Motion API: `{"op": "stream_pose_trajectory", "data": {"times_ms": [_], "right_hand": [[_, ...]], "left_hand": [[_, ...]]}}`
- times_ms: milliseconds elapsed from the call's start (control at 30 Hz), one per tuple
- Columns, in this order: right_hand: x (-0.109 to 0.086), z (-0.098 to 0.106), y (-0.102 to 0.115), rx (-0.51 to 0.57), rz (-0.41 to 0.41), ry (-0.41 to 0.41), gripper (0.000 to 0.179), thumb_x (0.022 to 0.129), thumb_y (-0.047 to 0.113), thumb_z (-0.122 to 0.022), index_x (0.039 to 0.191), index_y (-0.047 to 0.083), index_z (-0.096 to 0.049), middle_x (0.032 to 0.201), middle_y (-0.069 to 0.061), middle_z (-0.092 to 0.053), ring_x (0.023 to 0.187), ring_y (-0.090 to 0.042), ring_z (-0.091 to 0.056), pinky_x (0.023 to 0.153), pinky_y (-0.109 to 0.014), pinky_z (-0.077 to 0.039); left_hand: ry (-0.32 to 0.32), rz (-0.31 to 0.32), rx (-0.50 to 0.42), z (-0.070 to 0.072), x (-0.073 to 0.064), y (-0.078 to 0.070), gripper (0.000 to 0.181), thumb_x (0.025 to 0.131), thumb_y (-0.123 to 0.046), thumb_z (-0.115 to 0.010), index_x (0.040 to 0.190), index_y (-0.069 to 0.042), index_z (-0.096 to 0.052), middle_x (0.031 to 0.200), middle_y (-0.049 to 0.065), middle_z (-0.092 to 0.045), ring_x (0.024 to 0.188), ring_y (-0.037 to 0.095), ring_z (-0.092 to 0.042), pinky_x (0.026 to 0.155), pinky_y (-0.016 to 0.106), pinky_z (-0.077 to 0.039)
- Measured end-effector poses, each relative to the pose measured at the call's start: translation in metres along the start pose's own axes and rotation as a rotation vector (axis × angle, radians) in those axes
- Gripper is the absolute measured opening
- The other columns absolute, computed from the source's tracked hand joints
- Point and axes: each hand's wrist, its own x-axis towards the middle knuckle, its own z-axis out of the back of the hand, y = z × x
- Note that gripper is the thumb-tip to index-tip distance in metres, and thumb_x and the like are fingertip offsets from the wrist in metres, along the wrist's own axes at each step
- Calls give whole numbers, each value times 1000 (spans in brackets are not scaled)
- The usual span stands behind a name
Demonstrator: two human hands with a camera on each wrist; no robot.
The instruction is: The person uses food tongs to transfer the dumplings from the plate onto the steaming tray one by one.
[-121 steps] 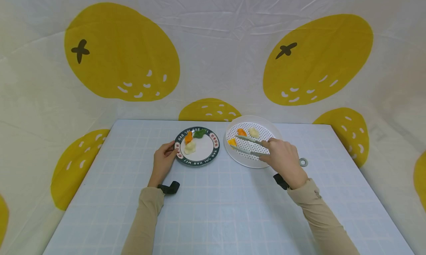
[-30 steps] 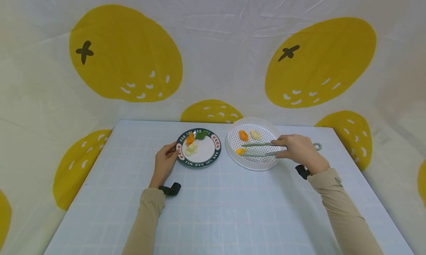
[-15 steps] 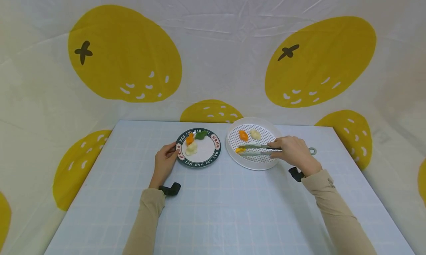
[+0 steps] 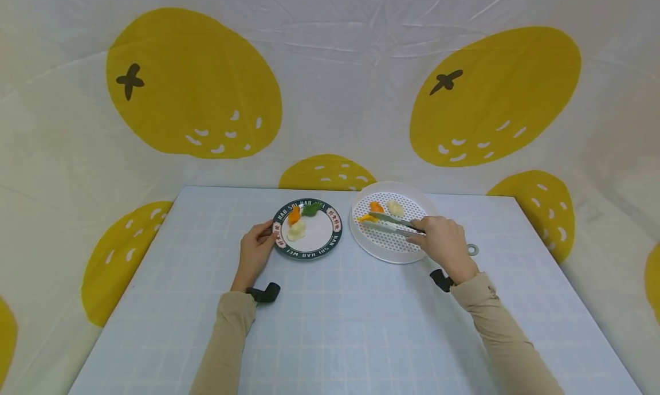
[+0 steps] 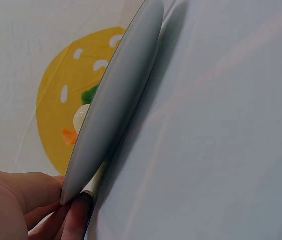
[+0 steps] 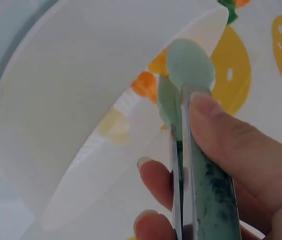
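My left hand (image 4: 256,250) pinches the left rim of a round plate (image 4: 322,234) with a dark green lettered border, thumb above and fingers below. On the plate lie an orange piece (image 4: 294,215), a green leafy piece (image 4: 311,210) and a pale lumpy piece (image 4: 296,231). My right hand (image 4: 442,240) grips pale green tongs (image 4: 388,228) over a white perforated round tray (image 4: 371,250). A yellow piece (image 4: 366,218) is at the tong tips; whether it is clamped I cannot tell. Behind it in the tray lie an orange lump (image 4: 377,207) and a pale lump (image 4: 395,208).
Plate and tray stand side by side near the back edge of a table (image 4: 319,326) with a pale blue checked cover. A white cloth (image 4: 340,85) printed with big yellow fruits hangs behind the table.
Over the last second my right hand has moved left with the tongs, whose tips have drawn closer together. The yellow piece has shifted back and slightly left in the tray. My left hand has stayed.
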Motion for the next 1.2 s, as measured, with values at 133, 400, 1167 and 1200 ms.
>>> {"op": "stream_pose_trajectory", "data": {"times_ms": [133, 400, 1167, 1200], "right_hand": [[-2, -7, 6, -1, -17, -24, 41, 77, 26, -86, 111, 6, -76, 89, -13, -73, 55, -22, -46, 44, -32, -38], [-3, -10, 13, -15, -54, -8, 46, 77, 28, -87, 115, 6, -75, 88, -14, -72, 54, -22, -44, 44, -32, -35], [5, 22, 22, 61, 25, -124, 58, 76, 33, -87, 123, 6, -70, 94, -13, -72, 56, -21, -43, 44, -31, -32], [8, 21, 24, 63, 44, -122, 57, 76, 33, -87, 123, 6, -70, 95, -13, -72, 58, -21, -46, 46, -31, -34]], "left_hand": [[3, 1, 1, 0, 0, 0, 41, 97, -11, -64, 138, -7, -58, 124, 10, -62, 108, 21, -58, 94, 31, -52], [0, -15, 4, 0, 0, 1, 41, 97, -11, -64, 138, -7, -57, 124, 10, -62, 108, 21, -59, 92, 27, -52], [3, 1, 1, 1, 1, 0, 41, 97, -12, -64, 138, -7, -58, 125, 11, -61, 109, 23, -58, 98, 37, -51], [3, 5, -1, 0, 1, 0, 41, 97, -12, -64, 138, -7, -58, 125, 11, -61, 110, 23, -58, 98, 37, -51]]}}
